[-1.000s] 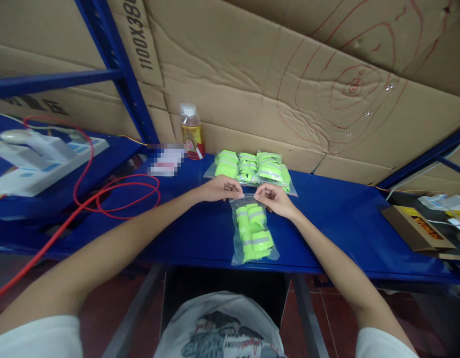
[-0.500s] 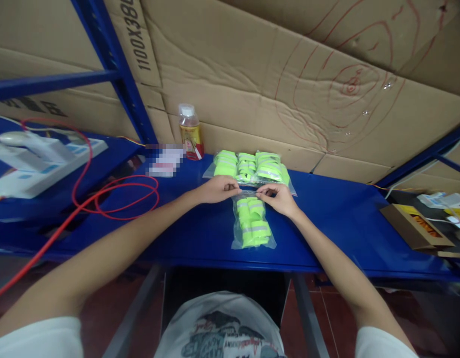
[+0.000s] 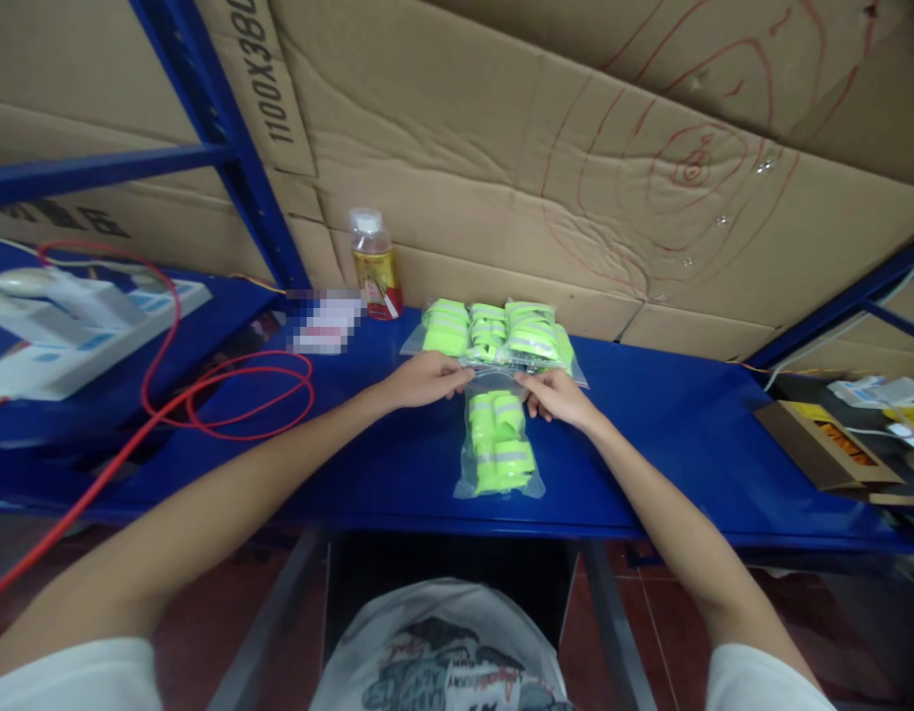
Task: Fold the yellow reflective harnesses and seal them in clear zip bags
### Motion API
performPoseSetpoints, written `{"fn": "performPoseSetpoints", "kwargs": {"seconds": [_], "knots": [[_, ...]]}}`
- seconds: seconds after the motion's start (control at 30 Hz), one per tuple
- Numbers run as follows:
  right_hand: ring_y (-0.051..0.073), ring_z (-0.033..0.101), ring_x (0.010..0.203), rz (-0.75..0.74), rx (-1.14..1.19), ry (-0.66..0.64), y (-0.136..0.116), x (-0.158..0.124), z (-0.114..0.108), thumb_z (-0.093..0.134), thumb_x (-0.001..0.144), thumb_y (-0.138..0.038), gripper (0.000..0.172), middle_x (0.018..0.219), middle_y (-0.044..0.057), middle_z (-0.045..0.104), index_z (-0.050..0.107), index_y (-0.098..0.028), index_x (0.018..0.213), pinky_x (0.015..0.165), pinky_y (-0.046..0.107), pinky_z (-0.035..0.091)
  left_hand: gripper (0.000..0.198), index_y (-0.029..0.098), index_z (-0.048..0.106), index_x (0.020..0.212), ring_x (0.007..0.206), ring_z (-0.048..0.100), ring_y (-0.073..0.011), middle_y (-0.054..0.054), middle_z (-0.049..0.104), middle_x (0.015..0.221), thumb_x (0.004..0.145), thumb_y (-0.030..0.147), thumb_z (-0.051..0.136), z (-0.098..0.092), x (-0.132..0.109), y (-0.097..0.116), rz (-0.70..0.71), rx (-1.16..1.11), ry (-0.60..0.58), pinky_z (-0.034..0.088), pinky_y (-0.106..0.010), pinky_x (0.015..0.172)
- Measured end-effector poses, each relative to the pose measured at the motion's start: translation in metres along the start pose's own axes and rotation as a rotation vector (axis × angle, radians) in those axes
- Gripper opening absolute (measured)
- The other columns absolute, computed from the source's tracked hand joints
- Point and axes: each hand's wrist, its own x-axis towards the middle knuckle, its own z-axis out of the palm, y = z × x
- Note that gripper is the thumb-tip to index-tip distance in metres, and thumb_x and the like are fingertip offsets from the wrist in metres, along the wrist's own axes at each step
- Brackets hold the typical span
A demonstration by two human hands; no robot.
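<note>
A clear plastic bag [image 3: 466, 476] lies on the blue table in front of me, with folded neon-yellow reflective bands [image 3: 504, 462] inside. My left hand [image 3: 430, 379] pinches the left corner of the bag's far edge. At the right corner of that same edge, my right hand [image 3: 555, 395] grips the plastic between thumb and fingers. The edge between them bows slightly upward. Just beyond my hands, several more bags of neon-yellow bands [image 3: 531, 331] lie side by side against the cardboard.
A bottle with a yellow and red label [image 3: 377, 272] stands at the back left beside a blurred paper [image 3: 328, 326]. A red cable [image 3: 250, 434] coils on the left, near a white power strip [image 3: 94, 341]. An open cardboard box [image 3: 819, 449] sits at the right.
Both hands have turned slightly, and their thumbs now lie along the bag's far edge, which bows upward more. The bag stays in nearly the same place.
</note>
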Motion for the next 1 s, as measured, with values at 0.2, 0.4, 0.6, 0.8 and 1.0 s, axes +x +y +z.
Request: {"fn": "performPoseSetpoints", "kwargs": {"seconds": [0.2,0.4,0.6,0.8,1.0], "knots": [[0.012,0.061,0.040,0.096,0.330,-0.004,-0.003,0.004,-0.002,0.086,0.081,-0.063,0.051,0.067,0.010,0.078,0.070,-0.016,0.072,0.028,0.018,0.027,0.050,0.015,0.080,0.077,0.067,0.068,-0.0158,-0.008,0.080,0.076,0.101,0.054,0.062,0.003,0.006,-0.005,0.033,-0.100,0.054,0.044,-0.024,0.065],[0.012,0.066,0.044,0.063,0.315,-0.031,-0.005,0.002,-0.005,0.094,0.072,-0.063,0.052,0.072,0.011,0.080,0.075,-0.014,0.073,0.029,0.016,0.033,0.055,0.015,0.083,0.072,0.059,0.060,-0.0135,-0.007,0.077,0.069,0.097,0.061,0.066,-0.001,0.006,-0.008,0.010,-0.022,0.020,0.035,-0.024,0.057],[0.012,0.067,0.048,0.001,0.325,0.016,-0.006,0.001,-0.005,0.096,0.065,-0.065,0.055,0.069,0.007,0.077,0.076,-0.014,0.072,0.032,0.017,0.038,0.058,0.012,0.086,0.084,0.055,0.053,-0.0111,-0.012,0.079,0.078,0.096,0.066,0.068,-0.005,0.005,0.000,-0.057,-0.247,0.005,0.035,-0.026,0.052],[0.014,0.069,0.052,-0.104,0.343,0.096,-0.013,-0.003,-0.017,0.095,0.067,-0.066,0.055,0.075,0.009,0.079,0.079,-0.015,0.075,0.037,0.020,0.045,0.044,0.013,0.085,0.085,0.055,0.048,-0.0092,-0.007,0.074,0.071,0.084,0.057,0.086,-0.007,0.002,0.007,-0.124,-0.428,0.110,0.033,-0.023,0.047],[0.015,0.069,0.066,-0.193,0.355,0.096,-0.011,-0.001,-0.026,0.095,0.069,-0.064,0.051,0.083,0.007,0.078,0.077,-0.017,0.073,0.053,0.025,0.061,0.041,0.012,0.082,0.080,0.051,0.051,-0.0081,-0.006,0.071,0.065,0.086,0.053,0.085,-0.012,0.002,0.007,0.030,-0.408,0.181,0.038,-0.020,0.045]]}}
